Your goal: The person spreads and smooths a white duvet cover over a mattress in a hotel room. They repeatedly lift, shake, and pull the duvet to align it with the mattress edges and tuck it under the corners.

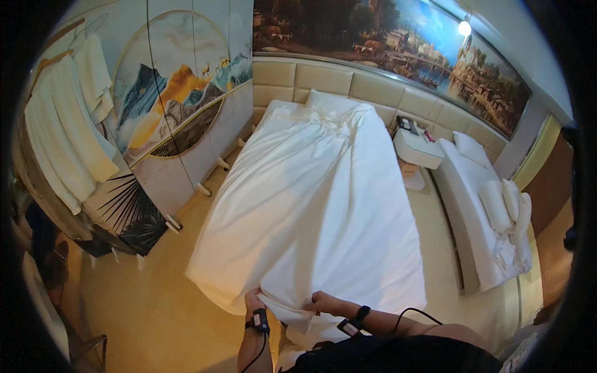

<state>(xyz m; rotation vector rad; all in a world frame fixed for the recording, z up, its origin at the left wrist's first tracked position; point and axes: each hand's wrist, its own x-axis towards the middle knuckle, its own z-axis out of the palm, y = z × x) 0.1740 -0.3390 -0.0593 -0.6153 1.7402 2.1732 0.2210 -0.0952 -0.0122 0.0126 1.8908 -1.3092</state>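
Observation:
A large white duvet cover (298, 200) lies spread over the bed before me, with long creases running from the foot up to a bunched part near the head. My left hand (254, 299) grips its edge at the foot end. A short way to the right, my right hand (322, 303) is shut on the same edge, and the cloth between both hands is lifted and folded. A white pillow (322, 100) lies at the head of the bed, partly covered by the bunched cloth. Both my wrists carry strapped devices with black cables.
A white bedside table (418, 148) holds a telephone and small items. To the right stands a second bed (466, 224) with rolled white bedding (496, 205). A painted folding screen (172, 93) on feet stands left, near hanging white towels (65, 130). The padded headboard (326, 81) spans the back wall.

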